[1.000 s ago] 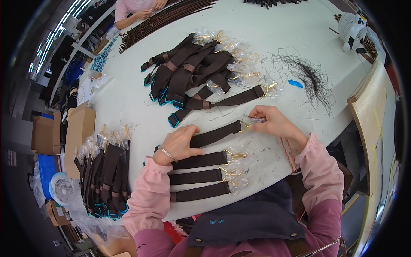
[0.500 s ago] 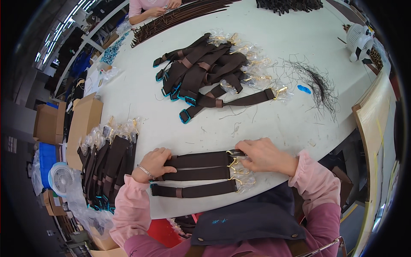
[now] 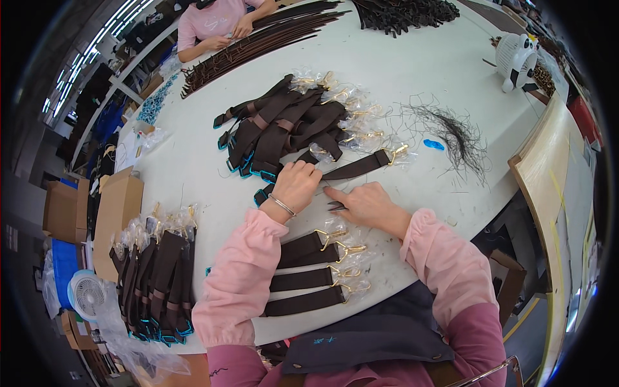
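Note:
My left hand [image 3: 296, 187] is closed on the nearest dark brown strap [image 3: 358, 168] of a loose pile, covering its middle. That strap has a gold snap hook [image 3: 398, 152] in clear plastic at its right end. Just right of it, my right hand [image 3: 366, 205] holds small dark snips [image 3: 336, 206], mostly hidden in the palm, with the index finger stretched toward the strap. The pile [image 3: 284, 126] behind shows blue-covered buckles and plastic-wrapped hooks. Nearer me, several similar straps [image 3: 303, 280] lie side by side, their left ends hidden under my left sleeve.
A bundle of straps [image 3: 169, 264] hangs over the table's left edge beside cardboard boxes [image 3: 117, 226] and a white fan [image 3: 88, 291]. Black thread scraps [image 3: 451, 135] and a blue piece [image 3: 434, 144] lie at right. Across the table, another person [image 3: 219, 29] handles long brown strips [image 3: 258, 51].
Both hands have moved away from the row of straps near me, forward to the pile. My left hand has let go of the row and taken hold of a strap there. The view has shifted slightly.

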Demonstrator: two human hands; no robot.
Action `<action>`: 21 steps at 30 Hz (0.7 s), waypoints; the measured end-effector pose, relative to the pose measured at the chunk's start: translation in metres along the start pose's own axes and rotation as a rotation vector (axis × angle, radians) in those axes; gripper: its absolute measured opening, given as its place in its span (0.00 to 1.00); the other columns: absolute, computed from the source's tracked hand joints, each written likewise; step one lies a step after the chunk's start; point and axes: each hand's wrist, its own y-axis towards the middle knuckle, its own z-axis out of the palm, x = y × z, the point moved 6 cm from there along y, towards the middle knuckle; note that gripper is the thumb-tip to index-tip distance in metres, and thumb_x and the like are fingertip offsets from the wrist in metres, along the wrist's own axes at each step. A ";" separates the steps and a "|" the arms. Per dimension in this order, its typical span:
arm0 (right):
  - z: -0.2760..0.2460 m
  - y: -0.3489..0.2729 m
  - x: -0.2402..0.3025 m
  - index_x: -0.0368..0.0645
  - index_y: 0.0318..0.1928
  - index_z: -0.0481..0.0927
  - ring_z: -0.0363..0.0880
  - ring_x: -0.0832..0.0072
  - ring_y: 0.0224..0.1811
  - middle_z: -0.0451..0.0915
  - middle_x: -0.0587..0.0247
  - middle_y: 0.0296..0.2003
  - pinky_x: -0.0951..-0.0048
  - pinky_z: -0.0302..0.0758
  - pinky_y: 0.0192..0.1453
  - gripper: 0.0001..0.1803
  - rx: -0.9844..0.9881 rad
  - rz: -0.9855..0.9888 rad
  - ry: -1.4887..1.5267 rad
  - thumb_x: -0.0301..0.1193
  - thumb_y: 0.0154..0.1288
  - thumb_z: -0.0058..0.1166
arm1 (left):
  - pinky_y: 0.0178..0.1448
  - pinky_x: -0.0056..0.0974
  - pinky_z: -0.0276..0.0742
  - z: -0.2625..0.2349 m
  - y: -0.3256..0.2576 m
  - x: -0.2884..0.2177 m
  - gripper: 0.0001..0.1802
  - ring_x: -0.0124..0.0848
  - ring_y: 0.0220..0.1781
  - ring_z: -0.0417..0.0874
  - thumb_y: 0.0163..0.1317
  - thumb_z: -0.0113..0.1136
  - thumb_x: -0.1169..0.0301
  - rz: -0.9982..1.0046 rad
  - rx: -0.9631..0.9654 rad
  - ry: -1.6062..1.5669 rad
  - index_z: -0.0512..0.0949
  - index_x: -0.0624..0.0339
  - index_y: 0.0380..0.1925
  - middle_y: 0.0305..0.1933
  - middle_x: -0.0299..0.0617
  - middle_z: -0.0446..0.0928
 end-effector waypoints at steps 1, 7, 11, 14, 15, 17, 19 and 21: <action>-0.001 -0.008 -0.006 0.51 0.52 0.73 0.77 0.61 0.19 0.76 0.58 0.16 0.62 0.70 0.23 0.23 -0.007 0.010 -0.020 0.45 0.57 0.53 | 0.40 0.37 0.66 0.004 -0.003 0.000 0.09 0.37 0.39 0.73 0.46 0.56 0.75 0.014 -0.008 0.026 0.75 0.59 0.31 0.34 0.39 0.73; -0.042 -0.082 -0.112 0.51 0.47 0.75 0.77 0.60 0.18 0.76 0.59 0.15 0.61 0.70 0.22 0.18 -0.210 0.355 -0.215 0.41 0.57 0.53 | 0.40 0.37 0.64 -0.007 -0.024 -0.014 0.04 0.35 0.35 0.70 0.44 0.53 0.74 0.132 -0.112 0.045 0.74 0.59 0.23 0.29 0.39 0.67; -0.074 -0.097 -0.154 0.46 0.35 0.78 0.77 0.60 0.20 0.76 0.57 0.16 0.60 0.70 0.23 0.12 -0.304 0.526 -0.319 0.39 0.56 0.54 | 0.41 0.36 0.65 -0.028 -0.045 -0.020 0.08 0.36 0.35 0.69 0.43 0.60 0.69 0.102 0.039 0.034 0.73 0.59 0.21 0.28 0.40 0.68; -0.068 -0.063 -0.101 0.44 0.35 0.79 0.78 0.60 0.23 0.78 0.57 0.19 0.61 0.71 0.28 0.16 -0.232 0.335 0.083 0.44 0.54 0.56 | 0.39 0.37 0.67 -0.025 -0.048 -0.022 0.12 0.37 0.35 0.71 0.44 0.64 0.65 0.050 0.132 -0.034 0.72 0.60 0.22 0.28 0.40 0.68; -0.064 -0.056 -0.083 0.44 0.36 0.79 0.78 0.60 0.24 0.78 0.57 0.19 0.61 0.72 0.29 0.18 -0.208 0.247 0.200 0.45 0.54 0.57 | 0.39 0.38 0.68 -0.022 -0.044 -0.025 0.14 0.37 0.35 0.72 0.45 0.65 0.63 0.045 0.146 -0.062 0.72 0.60 0.24 0.28 0.41 0.69; -0.044 -0.045 -0.064 0.45 0.38 0.79 0.79 0.60 0.25 0.79 0.58 0.20 0.61 0.72 0.30 0.20 -0.047 0.203 0.099 0.47 0.53 0.58 | 0.38 0.40 0.70 -0.008 -0.040 -0.028 0.15 0.39 0.35 0.74 0.47 0.64 0.63 -0.027 0.225 -0.164 0.72 0.59 0.28 0.29 0.42 0.70; -0.032 -0.046 -0.060 0.45 0.39 0.79 0.79 0.60 0.26 0.79 0.58 0.20 0.61 0.72 0.30 0.21 0.004 0.210 0.082 0.48 0.52 0.58 | 0.38 0.42 0.72 0.003 -0.039 -0.027 0.16 0.41 0.35 0.76 0.48 0.63 0.63 -0.102 0.306 -0.229 0.71 0.59 0.32 0.31 0.42 0.71; -0.031 -0.052 -0.065 0.45 0.41 0.78 0.79 0.60 0.27 0.79 0.58 0.21 0.61 0.71 0.30 0.21 -0.055 0.263 0.146 0.47 0.53 0.58 | 0.38 0.44 0.72 0.009 -0.038 -0.025 0.17 0.43 0.35 0.77 0.49 0.63 0.63 -0.183 0.389 -0.255 0.70 0.58 0.36 0.33 0.43 0.72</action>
